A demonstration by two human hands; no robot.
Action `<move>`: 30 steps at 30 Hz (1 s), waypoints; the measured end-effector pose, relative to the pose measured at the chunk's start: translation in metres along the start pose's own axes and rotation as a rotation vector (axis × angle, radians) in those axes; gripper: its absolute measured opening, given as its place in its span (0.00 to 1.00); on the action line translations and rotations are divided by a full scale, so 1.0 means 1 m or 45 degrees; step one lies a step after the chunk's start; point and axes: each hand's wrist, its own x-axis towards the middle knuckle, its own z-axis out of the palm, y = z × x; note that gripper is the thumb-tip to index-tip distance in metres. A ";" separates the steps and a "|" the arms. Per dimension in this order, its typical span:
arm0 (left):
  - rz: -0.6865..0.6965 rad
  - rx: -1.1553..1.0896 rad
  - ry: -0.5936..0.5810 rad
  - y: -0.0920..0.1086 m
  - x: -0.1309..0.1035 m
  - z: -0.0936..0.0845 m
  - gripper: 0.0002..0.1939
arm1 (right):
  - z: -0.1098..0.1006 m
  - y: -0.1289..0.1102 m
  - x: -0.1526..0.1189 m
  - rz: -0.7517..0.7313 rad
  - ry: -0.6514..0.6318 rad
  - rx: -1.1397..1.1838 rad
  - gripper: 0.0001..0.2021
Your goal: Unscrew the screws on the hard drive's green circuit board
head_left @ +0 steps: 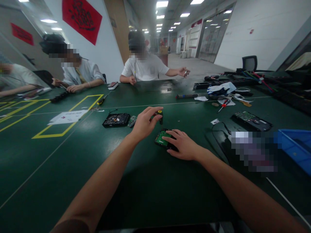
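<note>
Green board (160, 137) up, our hard drive (160, 145) sits on the table (109, 184) under the right hand (183, 147), which grips it, fingers over the board, thumb by the near edge. Left hand (145, 123) pinches a yellow-topped driver (161, 118), roughly upright, just beyond the drive; can't tell if its tip touches anything. Status, our read: we're mid-teardown. Left of our left hand, another drive (116, 120) lies beside a loose board (132, 121), so that one looks stripped. Ours still has its board on, so screws and board probably remain; screw count unreadable. Well right of our right hand, a third drive (252, 121) looks untouched, board visible.
</note>
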 end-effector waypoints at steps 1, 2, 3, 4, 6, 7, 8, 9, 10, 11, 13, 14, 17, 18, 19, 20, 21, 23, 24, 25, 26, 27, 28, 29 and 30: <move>0.001 0.011 0.003 0.001 0.000 0.000 0.15 | 0.000 0.000 0.000 0.003 -0.004 0.002 0.32; -0.004 0.017 0.005 0.003 0.001 -0.001 0.14 | 0.000 0.000 0.000 0.005 -0.008 0.004 0.32; -0.015 0.017 0.004 0.003 0.001 -0.001 0.14 | -0.001 0.000 0.000 0.005 -0.010 0.006 0.32; -0.027 0.012 -0.001 0.004 0.001 -0.001 0.14 | -0.001 0.000 0.000 0.003 -0.011 0.009 0.32; -0.042 -0.001 -0.013 0.004 0.001 -0.002 0.15 | -0.001 -0.001 0.000 0.000 -0.006 0.015 0.32; -0.042 -0.006 -0.021 0.003 0.001 -0.002 0.15 | -0.001 -0.001 0.000 -0.001 -0.001 0.018 0.32; -0.035 -0.007 -0.033 0.002 0.001 -0.002 0.15 | -0.001 -0.001 0.000 -0.001 0.003 0.019 0.32; -0.024 -0.006 -0.047 0.000 0.001 -0.002 0.15 | -0.001 -0.001 0.000 -0.001 0.006 0.019 0.32; -0.011 -0.007 -0.062 -0.001 0.001 -0.002 0.16 | 0.000 -0.001 0.000 -0.001 0.010 0.016 0.31; 0.001 -0.009 -0.074 -0.002 0.001 -0.002 0.17 | 0.000 -0.001 0.000 -0.001 0.013 0.013 0.31; 0.016 -0.010 -0.082 -0.003 0.001 -0.001 0.19 | 0.001 0.000 0.000 -0.005 0.014 0.005 0.31; 0.016 -0.008 -0.075 -0.003 0.001 -0.001 0.19 | 0.001 0.000 0.000 -0.007 0.014 0.003 0.31; -0.014 0.007 -0.028 0.000 0.001 -0.001 0.16 | 0.001 0.001 0.000 -0.007 0.004 0.004 0.32; -0.025 0.010 -0.016 0.001 0.001 -0.001 0.15 | 0.000 0.001 0.000 -0.003 0.000 0.004 0.32; -0.032 0.009 -0.005 0.003 0.001 -0.001 0.14 | 0.001 0.001 0.000 0.001 -0.002 0.002 0.32; -0.035 0.006 0.002 0.004 0.001 -0.001 0.14 | 0.001 0.001 0.000 0.003 -0.003 -0.001 0.32; -0.033 0.003 0.008 0.005 0.001 -0.001 0.14 | 0.001 0.001 0.000 0.003 -0.002 -0.004 0.32; -0.030 -0.005 0.018 0.006 0.001 -0.001 0.14 | 0.001 0.001 0.001 0.001 0.004 -0.006 0.32; -0.031 -0.008 0.027 0.006 0.000 -0.001 0.14 | 0.002 0.001 0.001 0.000 0.006 -0.004 0.32; -0.032 -0.008 0.037 0.006 0.000 -0.001 0.14 | 0.002 0.001 0.000 0.001 0.006 -0.001 0.32; -0.032 -0.006 0.047 0.005 0.000 -0.001 0.13 | 0.002 0.001 0.000 0.003 0.006 0.003 0.32; -0.028 -0.005 0.051 0.005 0.000 -0.001 0.13 | 0.002 0.001 0.000 0.004 0.003 0.006 0.32; -0.021 -0.005 0.047 0.005 0.001 -0.002 0.13 | 0.002 0.001 0.000 0.003 0.001 0.009 0.32; -0.008 -0.005 0.034 0.004 0.001 -0.002 0.13 | 0.001 0.001 0.000 0.001 0.001 0.010 0.32; 0.008 -0.006 0.011 0.004 0.001 -0.003 0.14 | 0.001 0.001 0.000 0.000 0.003 0.010 0.32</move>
